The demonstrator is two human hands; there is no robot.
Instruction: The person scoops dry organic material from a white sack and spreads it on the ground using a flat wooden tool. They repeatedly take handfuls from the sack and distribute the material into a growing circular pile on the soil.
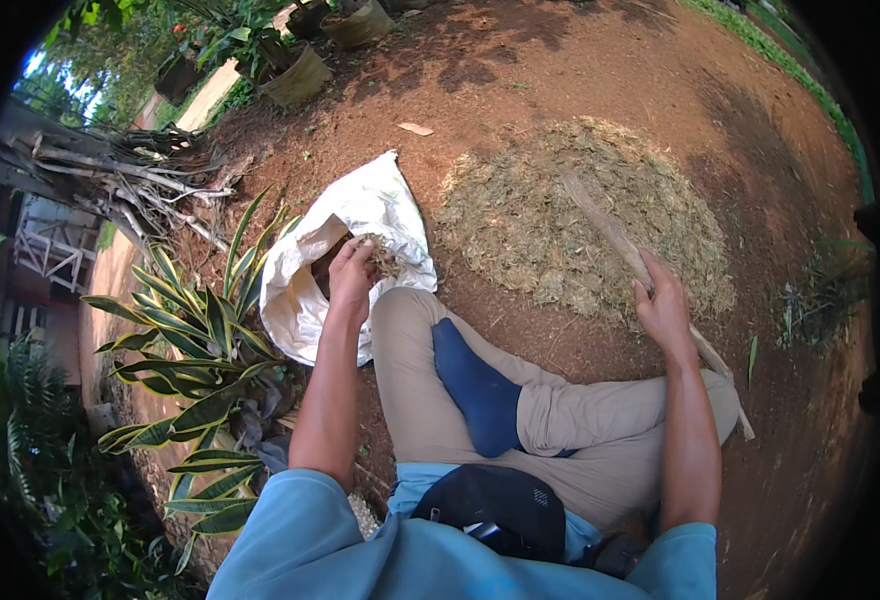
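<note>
My left hand [353, 274] pinches a small clump of dry plant matter [386, 257] at the mouth of a white woven sack [380, 191]. The sack lies on the soil with its mouth gaping, and something dark brown [327, 259] shows inside. In my right hand [663, 300] is a long wooden stick [606, 223]. Its far end rests over a wide, flat heap of chopped dry plant matter [530, 217], and its other end sticks out past my right knee.
Bare reddish soil [485, 90] surrounds the heap. Variegated snake plants [192, 345] grow close at my left, near a tree trunk with exposed roots [124, 172]. Potted plants [297, 79] stand at the upper left. My crossed legs [597, 416] are before me.
</note>
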